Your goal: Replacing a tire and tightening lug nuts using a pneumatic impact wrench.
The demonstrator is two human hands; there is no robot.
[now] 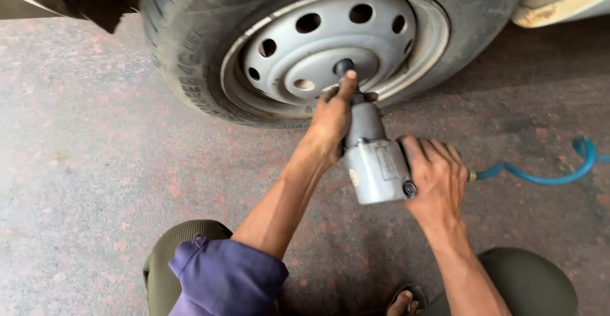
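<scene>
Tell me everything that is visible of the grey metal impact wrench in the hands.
The grey metal impact wrench has a blocky, worn body and a narrower nose with a dark socket set against the hub of the silver steel wheel. It points up and away from the person. The left hand steadies the nose, forefinger stretched along the socket. The right hand grips the rear, where a blue air hose joins.

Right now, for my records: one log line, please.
left hand: steadies socket end | right hand: grips grey metal impact wrench | against silver steel wheel
</scene>
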